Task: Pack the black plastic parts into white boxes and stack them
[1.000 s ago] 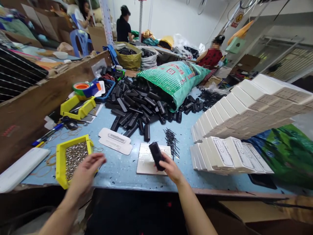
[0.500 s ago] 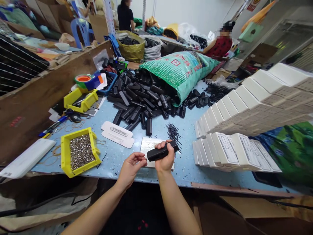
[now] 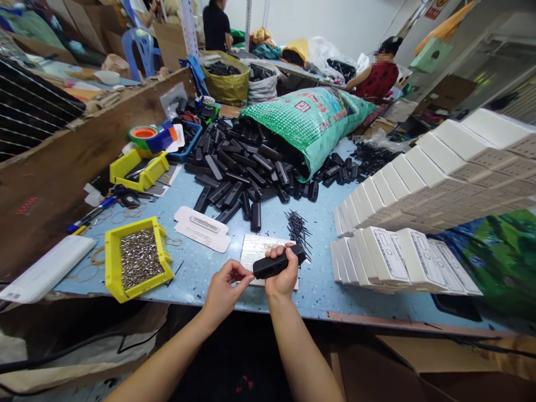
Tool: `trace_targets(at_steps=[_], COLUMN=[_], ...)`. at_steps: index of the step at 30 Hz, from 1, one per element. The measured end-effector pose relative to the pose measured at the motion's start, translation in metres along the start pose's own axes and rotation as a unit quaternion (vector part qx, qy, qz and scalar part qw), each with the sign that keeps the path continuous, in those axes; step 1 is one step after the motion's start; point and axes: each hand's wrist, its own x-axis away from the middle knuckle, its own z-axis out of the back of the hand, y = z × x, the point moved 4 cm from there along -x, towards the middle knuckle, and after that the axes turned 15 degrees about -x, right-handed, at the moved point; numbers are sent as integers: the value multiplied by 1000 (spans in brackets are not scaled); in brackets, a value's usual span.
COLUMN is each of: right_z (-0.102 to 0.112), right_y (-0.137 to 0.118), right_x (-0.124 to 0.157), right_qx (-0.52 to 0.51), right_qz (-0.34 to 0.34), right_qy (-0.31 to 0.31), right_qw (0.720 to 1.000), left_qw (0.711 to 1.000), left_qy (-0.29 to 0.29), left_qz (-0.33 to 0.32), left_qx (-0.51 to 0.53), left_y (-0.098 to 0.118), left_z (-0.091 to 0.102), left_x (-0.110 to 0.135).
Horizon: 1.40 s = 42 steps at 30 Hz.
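Observation:
My right hand is wrapped round a black plastic casing, long and blocky, held tilted above a pale board. At the casing's left end, my left hand has its thumb and fingertips pinched together. Whatever lies between those fingertips is too small to make out. Just beyond my right hand lies a heap of thin black sticks. To the left stands a yellow bin full of small metal pieces. A flattened white carton lies between the bin and the board.
Many black casings spill from a green woven sack at the table's back. White boxes are stacked on the right. A second yellow bin and tape rolls stand back left, by a wooden side board. A person sits behind.
My left fingertips have moved slightly right, onto the casing's left end, and closed more tightly. The casing has turned slightly in my right hand.

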Motion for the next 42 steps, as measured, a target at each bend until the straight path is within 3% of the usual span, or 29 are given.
trace_targets(at_steps=[4, 6, 8, 11, 12, 14, 16, 18, 20, 22, 25, 29, 32, 34, 36, 37, 40, 42], right_z=[1, 6, 12, 25, 31, 45, 57, 61, 58, 56, 59, 62, 49, 25, -6, -19, -41, -41], right_y=[0, -6, -13, -14, -14, -15, -16, -16, -13, -12, -20, -47, -59, -56, -44, -37, -21, -18], right_x=[2, 2, 0, -12, -21, -42, -60, -71, -72, -68, -59, -44, -25, -4, 20, 31, 48, 50], right_qx=[38, 79, 167, 332, 362, 381, 425, 521, 602, 631, 616, 569, 527, 498, 488, 494, 525, 533], right_qz=[34, 73, 118, 94, 65, 20, 16, 77, 168, 230, 252, 259, 233, 226, 250, 271, 304, 288], right_qy=[-15, -61, -158, -295, -296, -224, -137, -121, -161, -201, -228, -234, -246, -316, -410, -448, -513, -542], right_qw=[999, 992, 966, 891, 882, 897, 894, 842, 764, 713, 711, 745, 780, 775, 728, 695, 607, 582], left_qw=[1000, 995, 965, 877, 850, 810, 791, 783, 771, 758, 757, 769, 784, 841, 925, 948, 969, 966], left_qy=[13, 30, 88, 170, 174, 141, 98, 48, -16, -77, -114, -136, -173, -202, -229, -236, -230, -250], left_qz=[-2, -47, -110, -139, -114, -65, -61, -102, -141, -161, -166, -163, -169, -161, -115, -90, -50, -42], left_qx=[-5, -84, -219, -427, -484, -566, -601, -612, -621, -627, -622, -602, -572, -476, -280, -192, -70, -44], left_y=[-5, -3, 0, -1, -5, -14, -17, -14, -8, -4, -1, 11, 40, 63, 78, 80, 65, 45], left_z=[-2, 16, 56, 140, 167, 207, 219, 201, 166, 131, 106, 113, 113, 102, 84, 74, 49, 39], left_x=[2, -1, -8, -18, -22, -30, -39, -55, -75, -96, -120, -129, -110, -86, -58, -44, -12, 0])
